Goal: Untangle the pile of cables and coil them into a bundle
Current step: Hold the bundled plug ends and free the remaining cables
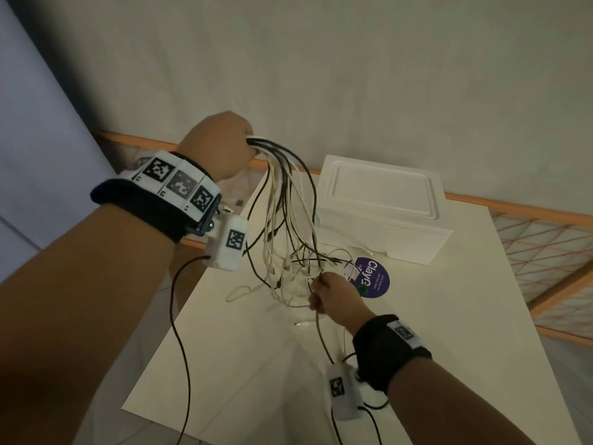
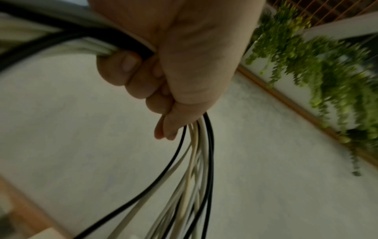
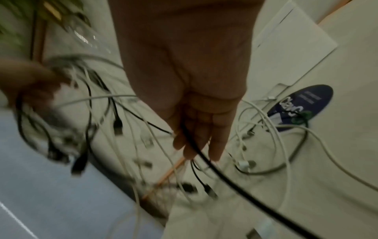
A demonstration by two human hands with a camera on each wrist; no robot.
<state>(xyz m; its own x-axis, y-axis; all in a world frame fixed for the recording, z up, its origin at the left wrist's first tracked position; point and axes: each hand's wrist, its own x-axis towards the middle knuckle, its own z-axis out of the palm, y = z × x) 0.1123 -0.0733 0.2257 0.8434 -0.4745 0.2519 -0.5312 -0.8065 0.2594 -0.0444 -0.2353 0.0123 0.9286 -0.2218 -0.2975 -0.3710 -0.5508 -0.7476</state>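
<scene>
Left hand (image 1: 221,142) fists the black and white cables (image 1: 288,220) high above the white box (image 1: 382,213) so tangles hang free; right hand (image 1: 333,292) pinches one black strand below.

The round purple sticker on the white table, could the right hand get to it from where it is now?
Probably yes. The round purple sticker lies on the white table just beyond the right hand, with only loose black and white cables draped between. But that hand holds cable strands, so it would have to drop or drag them.
</scene>
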